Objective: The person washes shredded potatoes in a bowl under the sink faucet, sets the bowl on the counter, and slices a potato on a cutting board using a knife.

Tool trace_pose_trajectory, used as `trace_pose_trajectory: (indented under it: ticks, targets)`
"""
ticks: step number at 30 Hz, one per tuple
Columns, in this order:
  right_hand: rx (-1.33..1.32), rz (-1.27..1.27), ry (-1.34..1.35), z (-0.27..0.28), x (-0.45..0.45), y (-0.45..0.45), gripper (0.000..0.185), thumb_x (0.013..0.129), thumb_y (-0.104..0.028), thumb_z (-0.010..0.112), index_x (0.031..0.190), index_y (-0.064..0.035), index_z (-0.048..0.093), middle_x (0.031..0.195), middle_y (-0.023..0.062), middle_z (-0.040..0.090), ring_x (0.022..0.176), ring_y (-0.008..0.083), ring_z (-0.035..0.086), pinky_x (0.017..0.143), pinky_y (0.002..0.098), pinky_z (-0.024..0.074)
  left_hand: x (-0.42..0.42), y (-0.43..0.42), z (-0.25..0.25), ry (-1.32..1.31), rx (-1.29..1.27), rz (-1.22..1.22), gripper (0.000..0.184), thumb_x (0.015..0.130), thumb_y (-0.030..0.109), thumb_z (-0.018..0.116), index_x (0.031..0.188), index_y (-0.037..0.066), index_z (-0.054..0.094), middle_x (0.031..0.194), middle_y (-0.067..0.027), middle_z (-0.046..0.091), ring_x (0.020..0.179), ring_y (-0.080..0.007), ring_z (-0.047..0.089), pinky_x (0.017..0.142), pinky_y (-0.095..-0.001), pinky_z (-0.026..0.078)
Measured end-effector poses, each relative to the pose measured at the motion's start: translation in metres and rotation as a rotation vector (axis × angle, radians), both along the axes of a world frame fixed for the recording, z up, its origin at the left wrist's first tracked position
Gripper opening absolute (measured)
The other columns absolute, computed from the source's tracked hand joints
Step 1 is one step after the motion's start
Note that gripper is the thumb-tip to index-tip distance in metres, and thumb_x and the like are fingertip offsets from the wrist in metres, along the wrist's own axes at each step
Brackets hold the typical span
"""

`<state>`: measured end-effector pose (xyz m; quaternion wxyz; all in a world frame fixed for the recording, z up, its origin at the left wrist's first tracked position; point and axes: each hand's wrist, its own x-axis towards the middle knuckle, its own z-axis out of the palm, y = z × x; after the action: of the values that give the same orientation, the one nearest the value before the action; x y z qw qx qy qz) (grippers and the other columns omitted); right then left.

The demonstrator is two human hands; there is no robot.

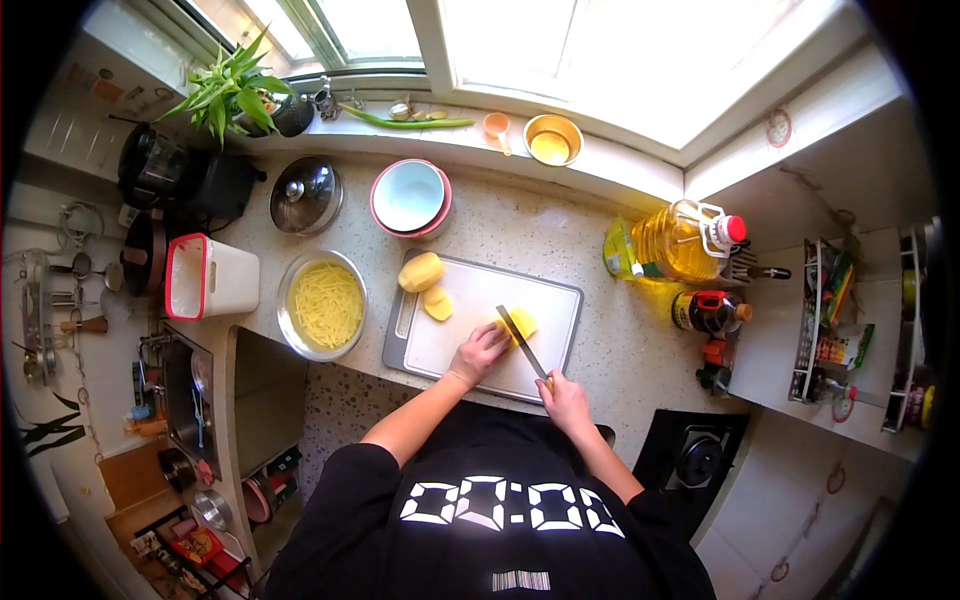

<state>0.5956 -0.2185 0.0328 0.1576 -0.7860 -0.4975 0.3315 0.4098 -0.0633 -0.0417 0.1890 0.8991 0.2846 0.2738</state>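
A knife [524, 343] is in my right hand [566, 402], fingers wrapped round its handle. Its blade slants up and left across a cut yellow potato [523, 321]. My left hand [481, 353] presses its bent fingertips on that potato, just left of the blade. Both hands work over a white cutting board [455, 335] with a grey edge. On the board's upper left lie a peeled potato [421, 271] and a cut potato piece [437, 303]. Left of the board stands a metal bowl [287, 325] holding thin yellow potato shreds [328, 305].
Behind the board are nested bowls [408, 195] and a pot lid [306, 196]. A white bin with a red rim [230, 278] stands at left. Right of the board are an oil jug [680, 245] and a dark sauce bottle [700, 311]. A stove burner [700, 460] lies lower right.
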Motion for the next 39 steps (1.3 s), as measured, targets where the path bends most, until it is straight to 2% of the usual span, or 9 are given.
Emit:
trace_pose_trajectory:
  ticks: [18, 26, 29, 32, 39]
  targets:
    - [-0.088, 0.023, -0.032, 0.006, 0.000, -0.003, 0.030, 0.097, -0.037, 0.062, 0.103, -0.0082, 0.055, 0.077, 0.0210, 0.069, 0.075, 0.0435, 0.069, 0.065, 0.0525, 0.0538, -0.001, 0.000, -0.001, 0.023, 0.044, 0.002, 0.028, 0.081, 0.018, 0.076, 0.109, 0.013, 0.075, 0.113, -0.0082, 0.069, 0.110, -0.0296, 0.064, 0.090, -0.0360, 0.057]
    - [-0.076, 0.023, -0.001, -0.007, -0.001, 0.000, 0.032, 0.097, -0.039, 0.062, 0.101, -0.0081, 0.056, 0.074, 0.0243, 0.067, 0.074, 0.0453, 0.069, 0.065, 0.0558, 0.0538, -0.001, 0.001, 0.001, 0.032, 0.024, -0.017, 0.028, 0.082, 0.017, 0.074, 0.109, 0.013, 0.075, 0.113, -0.0083, 0.069, 0.110, -0.0300, 0.064, 0.090, -0.0360, 0.057]
    - [-0.083, 0.030, -0.055, -0.031, -0.004, -0.005, 0.032, 0.097, -0.039, 0.062, 0.101, -0.0082, 0.055, 0.073, 0.0248, 0.067, 0.073, 0.0460, 0.068, 0.064, 0.0559, 0.0536, 0.000, 0.002, 0.006, 0.034, 0.013, -0.033, 0.028, 0.082, 0.016, 0.072, 0.110, 0.013, 0.074, 0.114, -0.0082, 0.069, 0.110, -0.0299, 0.064, 0.090, -0.0357, 0.057]
    - [-0.067, -0.027, 0.046, -0.049, -0.003, -0.009, 0.032, 0.097, -0.038, 0.063, 0.105, -0.0082, 0.055, 0.077, 0.0263, 0.067, 0.075, 0.0476, 0.067, 0.066, 0.0537, 0.0537, -0.005, 0.002, 0.005, 0.035, 0.018, -0.015, 0.027, 0.081, 0.015, 0.075, 0.107, 0.013, 0.075, 0.113, -0.0076, 0.068, 0.109, -0.0302, 0.064, 0.090, -0.0364, 0.056]
    - [-0.085, -0.046, 0.054, -0.033, 0.000, -0.005, 0.031, 0.096, -0.037, 0.064, 0.106, -0.0081, 0.056, 0.078, 0.0239, 0.068, 0.076, 0.0458, 0.068, 0.066, 0.0523, 0.0532, -0.002, 0.002, 0.004, 0.005, -0.004, -0.012, 0.028, 0.081, 0.015, 0.076, 0.108, 0.013, 0.075, 0.114, -0.0078, 0.068, 0.109, -0.0302, 0.064, 0.090, -0.0365, 0.057]
